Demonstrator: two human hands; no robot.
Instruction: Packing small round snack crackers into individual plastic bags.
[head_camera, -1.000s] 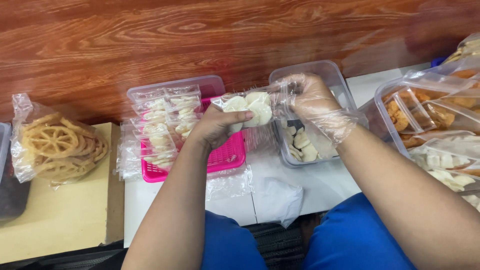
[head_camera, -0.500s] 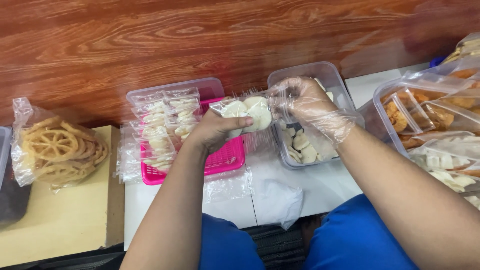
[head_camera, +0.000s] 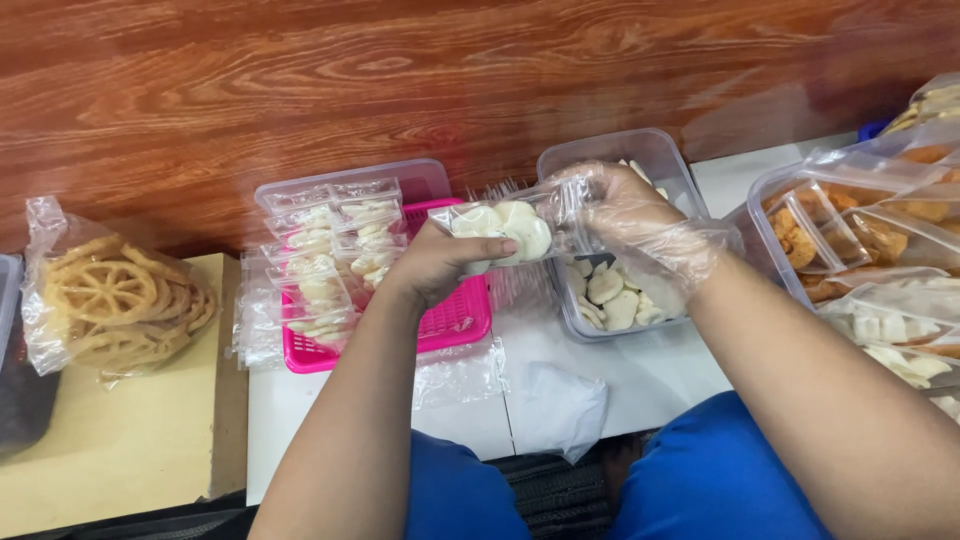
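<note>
The bare left hand (head_camera: 432, 262) is closed around one end of a small clear bag of pale round crackers (head_camera: 505, 230), thumb on top and fingers curled underneath, holding it up just above the far right corner of a pink basket (head_camera: 455, 322). The right hand (head_camera: 628, 225), covered by a loose clear plastic glove, grips the other end of the same bag, its fingers pinched on the open plastic edge, so both hands have the bag between them and neither is spread wide. The bag hangs in the air over the gap between the basket and a clear plastic tub (head_camera: 640, 152) standing just to its right; loose pale crackers (head_camera: 612, 292) lie in the bottom of that tub, partly hidden by the gloved hand. Inside the pink basket, on its left side, several filled packets of the same crackers (head_camera: 325, 262) lie stacked, reaching back to a clear lid or tray at the far edge. All this rests on a white desk (head_camera: 620, 375) set against a reddish wood-grain wall (head_camera: 400, 80). To the far left, on a yellowish board (head_camera: 130, 440), lies a clear bag of golden wheel-shaped fried snacks (head_camera: 110, 300). On the right, an open clear container (head_camera: 770, 200) holds bagged orange-brown snacks (head_camera: 800, 235), with more bags of pale pieces (head_camera: 895, 345) nearer. A crumpled piece of clear plastic (head_camera: 550, 405) lies on the near edge of the desk, above the person's blue-clad lap.
</note>
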